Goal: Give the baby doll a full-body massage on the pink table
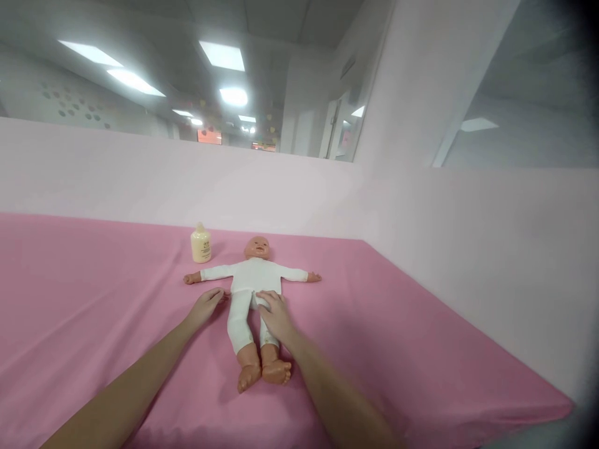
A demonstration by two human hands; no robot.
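A baby doll (258, 248) lies on its back, arms stretched out to both sides and bare feet towards me. It wears a white long-sleeved bodysuit (255, 274) that covers its trunk and legs. My left hand (209, 307) is beside the doll's hip, fingers extended, their tips at the edge of the cloth. Across the upper part of the leg on the right lies my right hand (276, 315), its fingers apart on the white cloth near the crotch. Neither hand visibly grips anything.
A cream-coloured bottle (201, 245) stands upright left of the doll's head. Pink cloth (374, 324) covers the padded surface beneath. A pale wall (210, 187) rises behind and along the right, with a large mirror or window pane (187, 75) above.
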